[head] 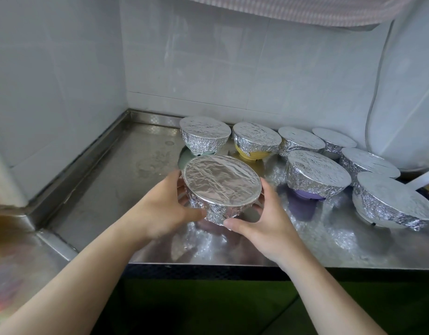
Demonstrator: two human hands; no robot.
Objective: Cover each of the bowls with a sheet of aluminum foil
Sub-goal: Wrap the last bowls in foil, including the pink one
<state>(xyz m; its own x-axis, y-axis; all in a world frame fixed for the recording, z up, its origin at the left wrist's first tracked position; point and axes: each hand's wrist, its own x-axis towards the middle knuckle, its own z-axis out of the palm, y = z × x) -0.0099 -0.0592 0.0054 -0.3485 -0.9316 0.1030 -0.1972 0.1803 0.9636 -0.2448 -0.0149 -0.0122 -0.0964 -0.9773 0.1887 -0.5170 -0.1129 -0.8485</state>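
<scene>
Foil-covered bowl (220, 187) is grasped from both sides by the left hand (165, 209) and right hand (264, 223) above the steel tabletop (107, 189), near seven other covered bowls.

Silver crinkled foil (222, 183), yellow bowl (251, 154), purple bowl (307, 195)

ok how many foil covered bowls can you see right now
8. One in both hands; back row; right side. More may sit beyond the right edge.
</scene>
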